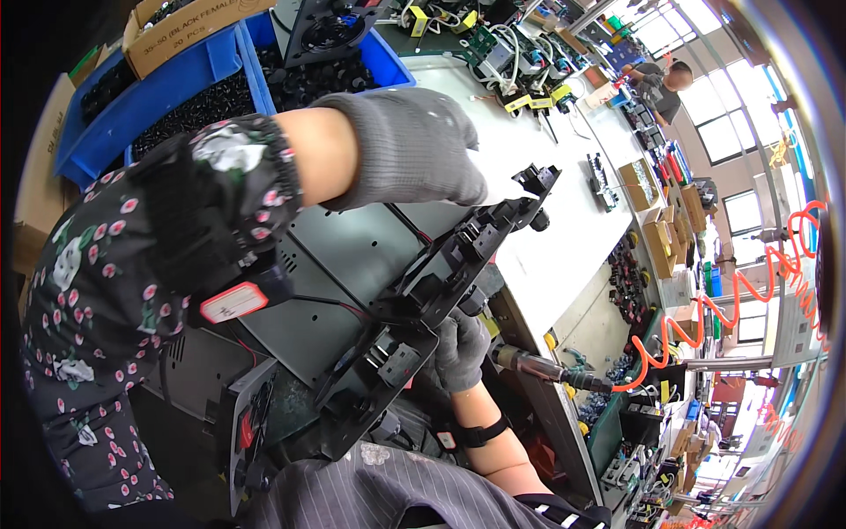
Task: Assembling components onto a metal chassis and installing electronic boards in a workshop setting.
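Note:
A long black panel (441, 300) fitted with sockets and small components runs diagonally across the middle. My right hand (462, 351), in a grey glove, has its fingers bent against the panel's near side, gripping the edge. My left hand (432, 150), also gloved in grey, reaches over the far part of the panel. Its fingers are hidden or washed out by glare, so their hold cannot be made out. Beneath lies a dark sheet-metal housing (344, 264) with thin black and red wires. A pneumatic screwdriver (551, 370) lies just right of my right hand.
Blue bins (189, 75) of small black parts stand at the back left beside a cardboard box (181, 35). A white worktop (564, 256) holds circuit boards (511, 66) at the back. An orange coiled hose (696, 335) hangs at right. Another person (661, 88) stands far off.

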